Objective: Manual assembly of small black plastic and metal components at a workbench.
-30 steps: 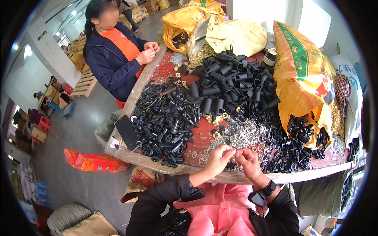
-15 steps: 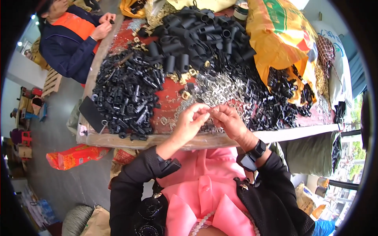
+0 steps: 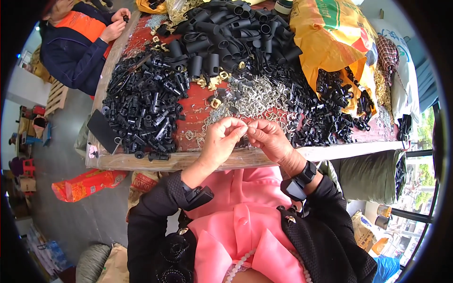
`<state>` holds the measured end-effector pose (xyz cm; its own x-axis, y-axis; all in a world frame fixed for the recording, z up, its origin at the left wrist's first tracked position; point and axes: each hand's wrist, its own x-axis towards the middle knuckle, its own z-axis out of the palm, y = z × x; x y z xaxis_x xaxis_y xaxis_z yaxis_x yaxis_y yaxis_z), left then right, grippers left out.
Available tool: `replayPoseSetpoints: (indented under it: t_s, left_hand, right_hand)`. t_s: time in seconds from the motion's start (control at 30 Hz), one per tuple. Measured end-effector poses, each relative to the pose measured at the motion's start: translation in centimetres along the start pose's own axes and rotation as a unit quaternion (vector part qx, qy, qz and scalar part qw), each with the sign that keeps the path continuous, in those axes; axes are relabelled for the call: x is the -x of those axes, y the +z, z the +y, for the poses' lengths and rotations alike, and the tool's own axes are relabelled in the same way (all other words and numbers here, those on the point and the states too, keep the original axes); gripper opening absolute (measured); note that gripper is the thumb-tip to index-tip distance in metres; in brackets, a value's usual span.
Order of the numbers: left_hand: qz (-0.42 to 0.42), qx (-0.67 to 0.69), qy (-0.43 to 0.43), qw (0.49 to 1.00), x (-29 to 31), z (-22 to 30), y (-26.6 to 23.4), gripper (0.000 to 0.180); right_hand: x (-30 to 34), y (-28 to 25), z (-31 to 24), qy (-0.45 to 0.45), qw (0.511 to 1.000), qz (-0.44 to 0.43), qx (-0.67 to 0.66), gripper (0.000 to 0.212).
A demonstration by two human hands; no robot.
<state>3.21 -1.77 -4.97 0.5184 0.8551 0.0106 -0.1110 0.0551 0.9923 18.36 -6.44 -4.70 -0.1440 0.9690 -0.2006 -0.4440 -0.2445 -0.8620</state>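
Note:
My left hand and my right hand meet fingertip to fingertip over the near edge of the table. Each is closed in a pinch. Whatever they hold between them is too small to make out. Just beyond the fingers lies a heap of small bent silver metal pieces. Left of my left hand spreads a pile of black cylindrical fittings. Small black parts lie to the right of my right hand. A gold-coloured ring rests on the red tabletop.
Large black tubes are heaped at the back. A yellow bag at the right spills black parts. A flat black plate sits by the left corner. Across the table's left side, another person handles a small dark piece. A red bag lies on the floor.
The whole view has shifted slightly, so the table sits a little higher and further left. My hands stay pinched together, with the fingers slightly rearranged.

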Motion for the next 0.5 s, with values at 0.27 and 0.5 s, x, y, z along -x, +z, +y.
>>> replayPoseSetpoints:
  t_s: [0.27, 0.5]
  left_hand:
    - [0.000, 0.165, -0.141, 0.976, -0.08, -0.76, 0.01, 0.008]
    - [-0.014, 0.208, -0.203, 0.957, -0.07, -0.35, -0.18, 0.007]
  right_hand:
    - [-0.02, 0.10, -0.11, -0.165, 0.930, 0.025, 0.328, 0.007]
    - [-0.04, -0.33, -0.07, -0.210, 0.893, 0.026, 0.398, 0.004]
